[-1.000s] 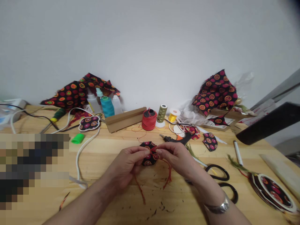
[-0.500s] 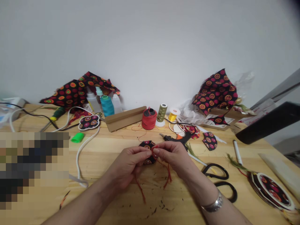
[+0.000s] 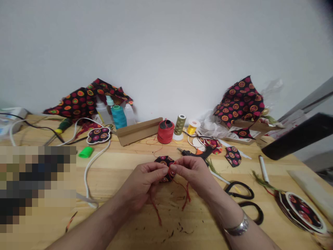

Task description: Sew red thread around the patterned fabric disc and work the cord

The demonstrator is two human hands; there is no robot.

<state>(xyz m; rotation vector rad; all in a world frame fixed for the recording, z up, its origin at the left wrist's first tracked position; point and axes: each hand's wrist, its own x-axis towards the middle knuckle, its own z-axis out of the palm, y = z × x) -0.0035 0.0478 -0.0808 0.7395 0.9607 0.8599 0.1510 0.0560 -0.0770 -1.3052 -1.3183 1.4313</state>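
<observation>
1. Left hand (image 3: 142, 183): grip closed, thumb and fingertips pinching a black patterned fabric piece (image 3: 166, 169) at its right side, with the piece held up just off the worktop (image 3: 117, 163)
2. Right hand (image 3: 194, 174): grip closed, thumb and fingertips pinching a red cord (image 3: 171, 171) where it meets the fabric; the fingertips of the two hands almost touch. A silver bangle (image 3: 236, 225) sits on the right wrist
3. Fabric piece: between the hands, partly hidden by them, dotted with pink and orange rounds. Red cord ends (image 3: 186, 196) hang below it, towards the worktop
4. Just beyond the hands: a black glue gun (image 3: 194, 153) with an orange trigger, lying on the pale wood; a red spool (image 3: 165, 132) stands behind it
5. To the right: black-handled scissors (image 3: 240, 191), a patterned fabric cutout (image 3: 233, 156), a white marker (image 3: 263, 169) and a round fabric-covered disc (image 3: 301, 212)
6. To the left: a white cord (image 3: 90, 173), a green plastic piece (image 3: 85, 152) and a lobed fabric ornament (image 3: 98, 135)
7. Along the wall: a teal thread cone (image 3: 119, 118), an olive thread cone (image 3: 179, 124), a cardboard angle strip (image 3: 137, 131) and two heaps of matching printed cloth (image 3: 75, 103) (image 3: 240, 102)
8. Lower left of the view: a pixelated patch (image 3: 36, 187) hides whatever lies there
</observation>
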